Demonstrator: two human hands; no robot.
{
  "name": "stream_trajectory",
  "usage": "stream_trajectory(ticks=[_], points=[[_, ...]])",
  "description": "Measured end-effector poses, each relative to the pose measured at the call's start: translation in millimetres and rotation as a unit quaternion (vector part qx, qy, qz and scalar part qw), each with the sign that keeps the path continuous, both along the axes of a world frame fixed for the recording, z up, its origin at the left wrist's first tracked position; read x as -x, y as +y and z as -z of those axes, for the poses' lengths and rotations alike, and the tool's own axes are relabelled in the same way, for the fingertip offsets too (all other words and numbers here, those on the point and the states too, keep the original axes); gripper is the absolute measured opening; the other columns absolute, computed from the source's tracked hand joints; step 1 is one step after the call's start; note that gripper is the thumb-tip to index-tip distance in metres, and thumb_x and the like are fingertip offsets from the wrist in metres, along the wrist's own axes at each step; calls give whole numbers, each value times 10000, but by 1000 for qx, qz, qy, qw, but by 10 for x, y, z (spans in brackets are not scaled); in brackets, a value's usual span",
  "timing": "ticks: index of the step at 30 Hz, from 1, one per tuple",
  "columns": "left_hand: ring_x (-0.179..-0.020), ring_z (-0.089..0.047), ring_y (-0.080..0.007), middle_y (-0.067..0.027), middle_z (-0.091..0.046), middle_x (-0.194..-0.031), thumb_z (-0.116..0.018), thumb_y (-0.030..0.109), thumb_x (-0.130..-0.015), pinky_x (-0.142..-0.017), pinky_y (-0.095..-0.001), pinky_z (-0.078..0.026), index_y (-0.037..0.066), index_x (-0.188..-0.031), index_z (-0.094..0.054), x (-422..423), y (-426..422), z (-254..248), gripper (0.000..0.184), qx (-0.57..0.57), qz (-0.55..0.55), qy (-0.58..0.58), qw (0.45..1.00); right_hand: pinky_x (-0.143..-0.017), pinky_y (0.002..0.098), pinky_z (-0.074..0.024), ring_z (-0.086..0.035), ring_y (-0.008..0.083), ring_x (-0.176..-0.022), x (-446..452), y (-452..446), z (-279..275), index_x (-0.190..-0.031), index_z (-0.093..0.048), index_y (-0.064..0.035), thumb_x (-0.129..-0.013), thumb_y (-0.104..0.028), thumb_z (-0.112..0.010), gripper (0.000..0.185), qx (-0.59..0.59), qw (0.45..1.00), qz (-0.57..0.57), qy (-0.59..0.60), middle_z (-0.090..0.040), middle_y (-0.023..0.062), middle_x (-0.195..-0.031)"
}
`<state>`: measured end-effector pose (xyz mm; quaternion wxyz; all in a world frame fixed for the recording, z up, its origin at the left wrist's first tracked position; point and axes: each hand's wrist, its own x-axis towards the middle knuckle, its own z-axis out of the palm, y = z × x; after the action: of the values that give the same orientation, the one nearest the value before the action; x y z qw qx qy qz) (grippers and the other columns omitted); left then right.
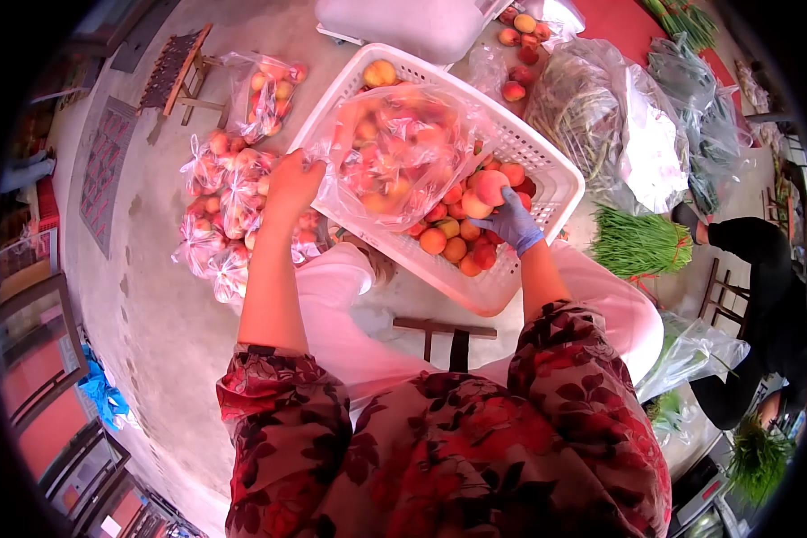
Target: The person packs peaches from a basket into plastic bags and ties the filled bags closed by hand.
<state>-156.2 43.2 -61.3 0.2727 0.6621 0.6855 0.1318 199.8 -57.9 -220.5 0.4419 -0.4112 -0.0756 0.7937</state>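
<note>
In front of me a white plastic basket point(560, 175) holds loose peaches point(433, 240) and a clear plastic bag point(336, 134) with several peaches inside. Bare, my left hand point(296, 179) is closed on the edge of that bag at the basket's left side. My right hand point(516, 224) wears a bluish-purple glove and grips a large peach point(490, 187) over the loose fruit. Another peach point(475, 204) lies against the gloved fingers; whether it is held too, I cannot tell.
Tied bags of peaches point(242, 202) stand on the floor to the left, near a small stool point(172, 72). Loose peaches point(514, 91) lie beyond the basket. Green chives point(641, 240) and a large plastic bag point(583, 108) are at right, near a person in black point(762, 296).
</note>
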Motion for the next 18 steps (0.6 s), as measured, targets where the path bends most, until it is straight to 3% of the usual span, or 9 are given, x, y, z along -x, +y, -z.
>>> stream_trajectory(ticks=[1, 4, 7, 11, 12, 13, 14, 16, 18], points=[[-879, -543, -388, -261, -565, -897, -551, 268, -726, -782, -422, -423, -51, -899, -557, -16, -18, -42, 362, -6, -2, 5, 1000, -880, 542, -417, -436, 340, -1124, 16, -43, -282, -1240, -381, -92, -714, -489, -618, 700, -42, 986, 63, 146, -446, 103, -1206], [-907, -535, -388, -255, -555, -955, -547, 255, -732, -812, -421, -416, -44, -913, -559, -104, -70, -83, 350, -24, -6, 16, 1000, -895, 600, -384, -391, 391, -1162, 291, -47, -939, -1233, -389, -110, -672, -547, -630, 751, -186, 939, 144, 250, -412, 92, -1244], [-915, -534, -386, -250, -549, -986, -536, 236, -743, -819, -419, -416, -41, -913, -560, -154, -118, -70, 326, -20, -21, -56, 998, -881, 683, -313, -333, 405, -1202, 644, 155, -1276, -1257, -352, -98, -616, -559, -657, 846, -213, 927, 122, 285, -388, 108, -1277], [-913, -533, -394, -248, -558, -969, -520, 217, -755, -830, -422, -411, -45, -903, -568, -139, -161, -107, 305, -5, -24, -82, 996, -905, 570, -379, -384, 356, -1180, 1197, 713, -1293, -1225, -415, -108, -585, -580, -671, 836, -187, 981, -51, 17, -428, 124, -1232], [-842, -567, -334, -218, -578, -908, -517, 212, -760, -769, -388, -431, -39, -909, -573, -142, -182, -194, 297, 5, -41, -61, 997, -886, 517, -407, -414, 352, -1154, 1330, 871, -1151, -1211, -448, -105, -616, -548, -670, 774, -155, 975, -115, -109, -400, 146, -1261], [-811, -566, -302, -195, -580, -888, -514, 211, -765, -742, -371, -431, -38, -896, -575, -96, -171, -175, 288, 45, -77, -121, 989, -866, 463, -434, -443, 347, -1129, 1469, 997, -1084, -1197, -481, -102, -647, -517, -668, 714, -120, 949, -176, -233, -373, 168, -1289], [-781, -565, -271, -172, -583, -868, -511, 210, -769, -714, -354, -432, -37, -882, -578, -40, -155, -114, 280, 85, -113, -181, 973, -867, 463, -427, -445, 337, -1129, 1601, 1054, -1005, -1182, -502, -98, -663, -505, -652, 676, -149, 863, -240, -418, -379, 174, -1287], [-699, -525, -166, -85, -571, -843, -501, 215, -787, -620, -297, -411, -11, -852, -588, -52, -189, -179, 251, 158, -227, -333, 902, -870, 462, -413, -449, 317, -1130, 1825, 1061, -1015, -1151, -543, -90, -696, -482, -620, 605, -182, 578, -328, -724, -392, 187, -1281], [-723, -545, -173, -77, -577, -881, -493, 221, -796, -632, -303, -428, 10, -905, -578, -18, -236, -16, 253, 203, -288, -402, 845, -894, 447, -398, -443, 306, -1142, 1900, 1047, -1142, -1142, -561, -110, -715, -466, -589, 557, -165, 474, -433, -748, -400, 188, -1280]])
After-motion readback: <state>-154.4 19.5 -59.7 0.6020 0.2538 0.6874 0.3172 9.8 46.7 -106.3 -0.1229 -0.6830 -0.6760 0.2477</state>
